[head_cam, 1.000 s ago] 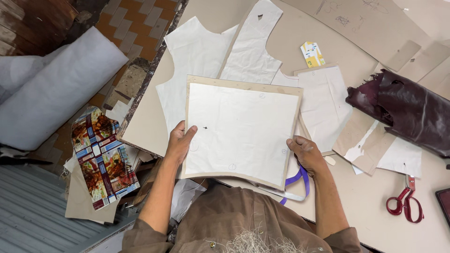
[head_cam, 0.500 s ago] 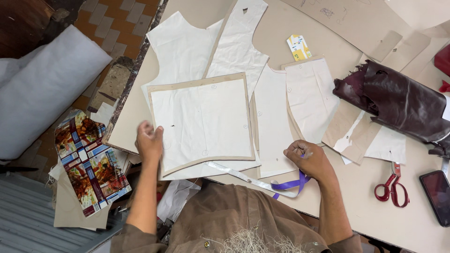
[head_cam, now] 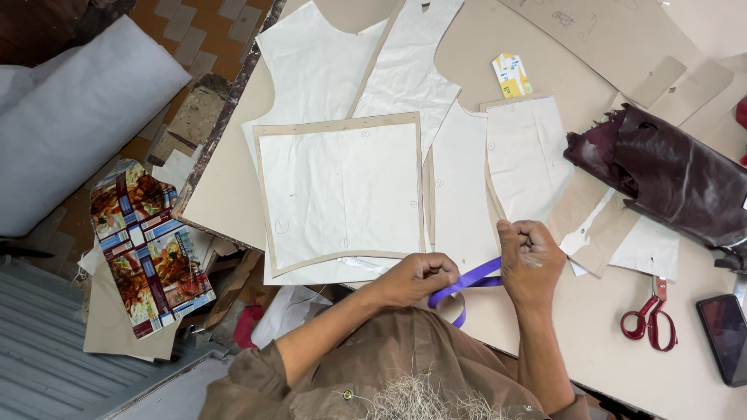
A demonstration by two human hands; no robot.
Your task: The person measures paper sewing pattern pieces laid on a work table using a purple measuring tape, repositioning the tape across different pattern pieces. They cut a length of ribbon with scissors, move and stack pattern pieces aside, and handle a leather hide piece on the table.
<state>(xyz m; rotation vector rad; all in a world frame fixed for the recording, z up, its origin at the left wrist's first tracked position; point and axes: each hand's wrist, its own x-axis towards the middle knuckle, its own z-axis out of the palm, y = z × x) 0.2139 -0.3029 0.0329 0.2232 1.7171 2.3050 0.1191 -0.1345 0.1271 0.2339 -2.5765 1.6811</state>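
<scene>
The purple ribbon [head_cam: 467, 281] is stretching between both hands at the near edge of the surface [head_cam: 545, 47], just beside the square white pattern piece [head_cam: 342, 190] backed by its tan card.

A likely slip, as I judge it: the ribbon is looping loosely below the hands, so a tug could be pulling it out of one grip, or the loop could be catching the near edge of the white pattern pieces and dragging them out of line. The left forearm is also lying close to the square piece's near edge and could be nudging it.

The left hand [head_cam: 416, 278] is curling closed, its grip pinching 1 end of the ribbon. The right hand [head_cam: 531, 260] is clenching into a fist on the other end, knuckles facing far. Both grips are tight, with no open gap showing.

To the right, red-handled scissors [head_cam: 650, 320], a dark phone [head_cam: 725, 336] and a maroon leather bundle [head_cam: 669, 175] are lying untouched, well apart from both hands.
</scene>
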